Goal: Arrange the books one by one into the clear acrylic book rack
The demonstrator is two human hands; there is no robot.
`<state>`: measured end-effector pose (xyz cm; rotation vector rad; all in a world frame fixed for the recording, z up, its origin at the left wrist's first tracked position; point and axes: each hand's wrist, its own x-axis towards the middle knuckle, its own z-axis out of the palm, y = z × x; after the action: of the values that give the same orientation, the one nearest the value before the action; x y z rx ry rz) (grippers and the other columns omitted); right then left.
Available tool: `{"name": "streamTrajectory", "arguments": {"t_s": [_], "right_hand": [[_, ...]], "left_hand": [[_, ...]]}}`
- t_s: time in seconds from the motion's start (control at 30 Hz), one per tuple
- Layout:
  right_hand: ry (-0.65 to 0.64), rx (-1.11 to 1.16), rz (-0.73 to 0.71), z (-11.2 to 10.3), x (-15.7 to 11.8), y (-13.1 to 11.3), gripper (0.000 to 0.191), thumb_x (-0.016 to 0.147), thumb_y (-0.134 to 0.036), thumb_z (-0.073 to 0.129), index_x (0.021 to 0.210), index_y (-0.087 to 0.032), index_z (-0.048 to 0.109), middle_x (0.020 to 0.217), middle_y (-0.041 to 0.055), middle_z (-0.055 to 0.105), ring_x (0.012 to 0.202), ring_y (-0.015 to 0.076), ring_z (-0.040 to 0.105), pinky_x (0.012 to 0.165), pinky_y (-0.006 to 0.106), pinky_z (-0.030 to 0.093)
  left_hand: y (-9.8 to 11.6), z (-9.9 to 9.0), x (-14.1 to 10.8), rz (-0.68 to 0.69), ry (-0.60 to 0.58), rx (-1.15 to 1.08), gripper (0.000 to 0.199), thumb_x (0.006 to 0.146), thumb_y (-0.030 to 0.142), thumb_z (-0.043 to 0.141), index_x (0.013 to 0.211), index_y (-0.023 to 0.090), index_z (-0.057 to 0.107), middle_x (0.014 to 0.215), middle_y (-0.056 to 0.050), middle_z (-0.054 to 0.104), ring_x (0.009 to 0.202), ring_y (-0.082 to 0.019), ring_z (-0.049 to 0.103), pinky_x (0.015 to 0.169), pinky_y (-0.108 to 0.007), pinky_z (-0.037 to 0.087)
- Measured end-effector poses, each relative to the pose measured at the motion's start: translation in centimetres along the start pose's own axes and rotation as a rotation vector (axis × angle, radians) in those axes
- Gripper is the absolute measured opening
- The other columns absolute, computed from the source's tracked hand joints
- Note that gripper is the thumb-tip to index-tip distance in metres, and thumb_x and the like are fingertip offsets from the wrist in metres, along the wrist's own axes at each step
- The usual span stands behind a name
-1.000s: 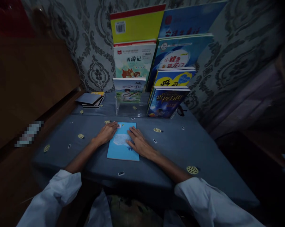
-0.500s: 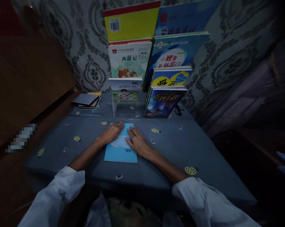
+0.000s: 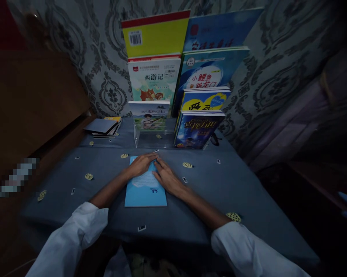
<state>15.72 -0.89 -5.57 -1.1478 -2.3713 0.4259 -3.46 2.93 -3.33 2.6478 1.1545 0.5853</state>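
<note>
A light blue book (image 3: 146, 196) lies flat on the dark grey-blue tablecloth, with white text and a small dark logo on its cover. My left hand (image 3: 141, 165) rests flat across the book's upper part, fingers stretched to the right. On the book's upper right edge lies my right hand (image 3: 168, 177), its fingers extended and its thumb apart. The fingertips of both hands come together near the top of the book. Neither hand grips anything.
Behind the hands a clear stand (image 3: 136, 140) carries upright books (image 3: 198, 129) in tiers against the patterned wall. A small stack of books (image 3: 102, 126) lies at the back left. Dark glasses (image 3: 215, 139) sit right of the stand. Brown wooden furniture (image 3: 32, 107) borders the left side.
My left hand has slid right over the book, and its fingertips now meet those of my right hand. The whole view has shifted slightly.
</note>
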Motion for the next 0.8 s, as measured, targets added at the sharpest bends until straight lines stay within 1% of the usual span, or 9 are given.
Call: {"name": "streamTrajectory", "arguments": {"t_s": [0.07, 0.17, 0.23, 0.37, 0.5, 0.67, 0.8], "right_hand": [[-0.021, 0.013, -0.015, -0.3, 0.6, 0.4, 0.051, 0.099, -0.033, 0.044, 0.145, -0.011, 0.047, 0.156, 0.0197, 0.04, 0.147, 0.0304, 0.035, 0.12, 0.05, 0.034], [-0.048, 0.016, -0.038, -0.8, 1.1, 0.7, 0.05, 0.1, -0.033, 0.043, 0.143, -0.008, 0.048, 0.154, 0.0215, 0.041, 0.146, 0.0306, 0.037, 0.12, 0.049, 0.035], [-0.046, 0.013, -0.044, -0.8, 1.1, 0.9, 0.05, 0.1, -0.032, 0.042, 0.143, -0.007, 0.049, 0.154, 0.0223, 0.042, 0.145, 0.0308, 0.038, 0.12, 0.049, 0.034], [-0.012, 0.012, -0.045, -0.5, 0.6, 1.0, 0.049, 0.1, -0.03, 0.042, 0.144, -0.011, 0.049, 0.153, 0.0194, 0.044, 0.145, 0.0292, 0.039, 0.121, 0.05, 0.034], [-0.001, 0.035, -0.05, -0.6, -0.1, 0.6, 0.049, 0.1, -0.03, 0.039, 0.146, -0.013, 0.047, 0.152, 0.0172, 0.046, 0.144, 0.0283, 0.04, 0.12, 0.049, 0.036], [-0.016, 0.055, -0.056, -1.3, -0.9, 0.0, 0.05, 0.101, -0.029, 0.037, 0.145, -0.007, 0.048, 0.151, 0.0196, 0.047, 0.143, 0.0271, 0.041, 0.121, 0.045, 0.034], [-0.005, 0.082, -0.067, -1.2, -1.5, -0.2, 0.049, 0.101, -0.03, 0.038, 0.145, -0.011, 0.047, 0.15, 0.0164, 0.049, 0.144, 0.0266, 0.039, 0.121, 0.047, 0.034]], "left_hand": [[-0.4, 0.1, 0.2, -0.01, 0.021, -0.013, 0.05, 0.093, 0.008, 0.04, 0.14, 0.021, 0.055, 0.146, -0.008, 0.055, 0.135, -0.02, 0.053, 0.114, -0.041, 0.044], [-0.8, 0.3, 0.6, -0.018, 0.036, -0.032, 0.049, 0.093, 0.008, 0.04, 0.138, 0.019, 0.057, 0.145, -0.009, 0.055, 0.135, -0.02, 0.053, 0.114, -0.041, 0.044], [-1.0, 0.3, 0.8, -0.017, 0.038, -0.038, 0.049, 0.093, 0.008, 0.04, 0.138, 0.018, 0.057, 0.145, -0.009, 0.055, 0.135, -0.02, 0.053, 0.114, -0.041, 0.044], [-1.0, 0.4, 0.8, 0.001, 0.024, -0.042, 0.056, 0.089, 0.005, 0.04, 0.14, 0.021, 0.054, 0.146, -0.007, 0.055, 0.136, -0.019, 0.052, 0.115, -0.041, 0.043], [-0.8, 0.3, 0.7, 0.013, 0.02, -0.034, 0.06, 0.085, 0.001, 0.04, 0.141, 0.02, 0.054, 0.147, -0.006, 0.054, 0.138, -0.018, 0.049, 0.116, -0.041, 0.042], [-0.1, 0.2, 0.5, 0.001, 0.002, 0.017, 0.052, 0.089, 0.004, 0.04, 0.137, 0.018, 0.057, 0.147, -0.007, 0.054, 0.137, -0.018, 0.05, 0.116, -0.038, 0.041], [0.5, 0.2, 0.1, -0.002, -0.019, 0.032, 0.051, 0.09, 0.005, 0.041, 0.137, 0.017, 0.058, 0.148, -0.008, 0.053, 0.139, -0.018, 0.049, 0.116, -0.037, 0.04]]}}
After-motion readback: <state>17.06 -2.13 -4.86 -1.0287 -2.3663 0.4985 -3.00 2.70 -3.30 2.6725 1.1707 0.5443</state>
